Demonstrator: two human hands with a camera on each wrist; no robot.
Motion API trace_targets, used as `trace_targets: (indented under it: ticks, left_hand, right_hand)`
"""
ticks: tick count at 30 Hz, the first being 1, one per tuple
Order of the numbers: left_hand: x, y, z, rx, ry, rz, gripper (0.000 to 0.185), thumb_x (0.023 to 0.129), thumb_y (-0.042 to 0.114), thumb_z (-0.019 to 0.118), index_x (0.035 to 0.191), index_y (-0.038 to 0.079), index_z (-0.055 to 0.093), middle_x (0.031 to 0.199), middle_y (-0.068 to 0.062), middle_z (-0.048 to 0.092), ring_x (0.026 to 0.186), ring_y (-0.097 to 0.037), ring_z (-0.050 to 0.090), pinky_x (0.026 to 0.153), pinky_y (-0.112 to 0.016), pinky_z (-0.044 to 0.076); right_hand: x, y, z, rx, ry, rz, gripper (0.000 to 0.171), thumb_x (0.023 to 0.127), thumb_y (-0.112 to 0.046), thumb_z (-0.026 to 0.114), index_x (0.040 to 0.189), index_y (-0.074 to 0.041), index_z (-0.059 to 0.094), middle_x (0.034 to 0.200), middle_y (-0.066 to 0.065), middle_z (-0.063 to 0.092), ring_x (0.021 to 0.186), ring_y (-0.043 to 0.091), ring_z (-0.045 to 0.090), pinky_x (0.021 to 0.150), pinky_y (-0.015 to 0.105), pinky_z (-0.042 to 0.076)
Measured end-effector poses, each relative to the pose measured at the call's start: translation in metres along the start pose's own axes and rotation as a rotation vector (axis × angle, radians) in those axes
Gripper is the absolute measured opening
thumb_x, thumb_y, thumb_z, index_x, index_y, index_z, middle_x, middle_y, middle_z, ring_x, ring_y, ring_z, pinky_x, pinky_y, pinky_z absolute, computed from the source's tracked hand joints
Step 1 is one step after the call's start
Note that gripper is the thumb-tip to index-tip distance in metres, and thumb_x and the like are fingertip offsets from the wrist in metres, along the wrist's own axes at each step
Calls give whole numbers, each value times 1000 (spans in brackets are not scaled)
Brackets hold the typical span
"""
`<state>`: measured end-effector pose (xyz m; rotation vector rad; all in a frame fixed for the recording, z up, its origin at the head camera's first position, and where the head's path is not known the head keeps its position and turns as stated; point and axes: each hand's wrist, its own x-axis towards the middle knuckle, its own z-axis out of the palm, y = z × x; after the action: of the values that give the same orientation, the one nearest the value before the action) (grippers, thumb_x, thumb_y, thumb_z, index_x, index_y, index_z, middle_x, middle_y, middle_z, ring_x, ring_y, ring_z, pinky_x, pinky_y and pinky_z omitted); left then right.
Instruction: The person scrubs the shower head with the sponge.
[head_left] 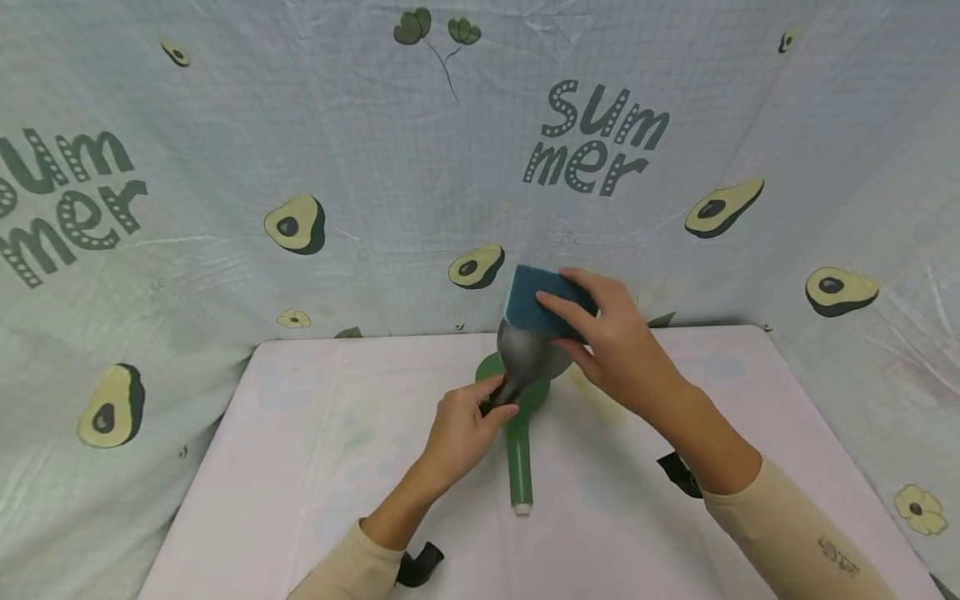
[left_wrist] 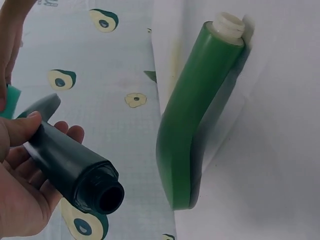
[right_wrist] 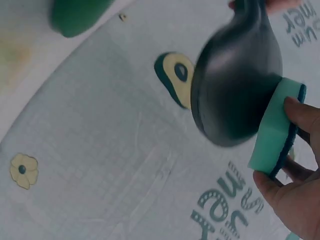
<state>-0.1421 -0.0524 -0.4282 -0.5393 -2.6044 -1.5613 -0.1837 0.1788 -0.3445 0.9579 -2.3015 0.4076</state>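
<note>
My left hand (head_left: 459, 433) grips the black handle of a dark grey shower head (head_left: 525, 354), its threaded open end (left_wrist: 110, 197) pointing out of the fist in the left wrist view. With fingers and thumb, my right hand (head_left: 615, 346) pinches a sponge (head_left: 542, 304), teal foam on one side and a dark blue layer on the other. The foam lies against the rounded back of the dark shower head (right_wrist: 237, 87) in the right wrist view. Below the hands, a green shower head (head_left: 519, 467) lies on the table, its white threaded end towards me.
A pale pink table (head_left: 300, 467) stretches under the hands. Behind it hangs a light cloth (head_left: 375, 208) printed with avocados and lettering, close to the far edge. Black pieces (head_left: 422, 565) show beside both forearms.
</note>
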Motion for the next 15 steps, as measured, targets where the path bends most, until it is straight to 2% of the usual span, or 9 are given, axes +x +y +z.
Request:
trace_targets:
  ticks: [4,10,12,15]
  left_hand:
    - [2,0,-4,6,2,7,39,96,15,75,131,1,68,112,-13,76,74,-11,62,61,-21,51]
    - [5,-3,-8,-62,68,3,30,95,9,73,125,5,73,87,-7,77,71,-17,70,58,-23,53]
    - [6,-3,-8,-87,73,11,30,95,8,73,126,5,73,90,-9,78,73,-18,73,61,-23,56]
    - [6,-4,-5,-131,41,33,34,96,8,73,129,3,71,102,-13,78,80,-18,76,67,-23,60]
  right_hand:
    - [-14,-16,10,-43,-26,-81,66,79,-8,90,139,-15,65,150,21,50,131,44,51,102,53,55]
    - [-38,-36,25,-147,-42,-154,61,77,-8,92,133,-13,69,143,24,54,124,45,55,98,50,58]
    - [-40,-37,26,-162,-38,-153,60,77,-10,92,132,-14,70,142,24,55,124,44,56,99,50,58]
    - [-35,-33,23,-139,-21,-108,62,76,-10,93,133,-15,69,143,24,53,125,45,55,99,52,57]
